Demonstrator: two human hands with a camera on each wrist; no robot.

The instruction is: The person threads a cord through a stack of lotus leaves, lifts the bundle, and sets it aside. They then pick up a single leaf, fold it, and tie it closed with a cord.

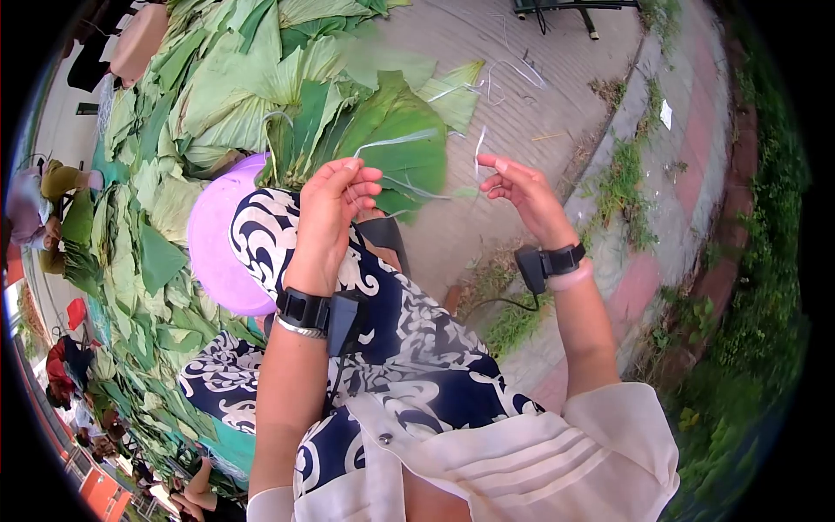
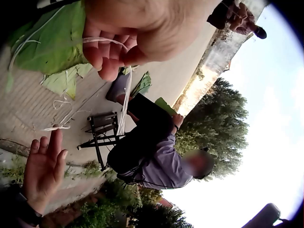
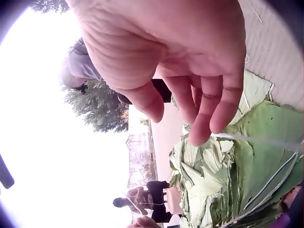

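Several thin white plastic strings (image 1: 396,139) trail from my left hand (image 1: 335,196), whose curled fingers and thumb pinch them. In the left wrist view, one white string (image 2: 124,102) hangs down from those fingers. My right hand (image 1: 522,196) is raised apart from the left, its fingers relaxed. Another white string (image 1: 479,148) lies across its index fingertip, and the thumb stands away from that finger. Beyond the hands is a stack of large green leaves (image 1: 404,113), spread like a fan near my knees. A strand crosses the leaves in the right wrist view.
A lilac round plastic thing (image 1: 213,235) stands by my patterned clothing. A broad heap of leaves (image 1: 156,209) covers the left side. Loose string (image 1: 522,74) lies on the paving ahead. A person (image 2: 161,161) sits by a folding stool (image 2: 100,135); a weedy kerb (image 1: 631,157) runs right.
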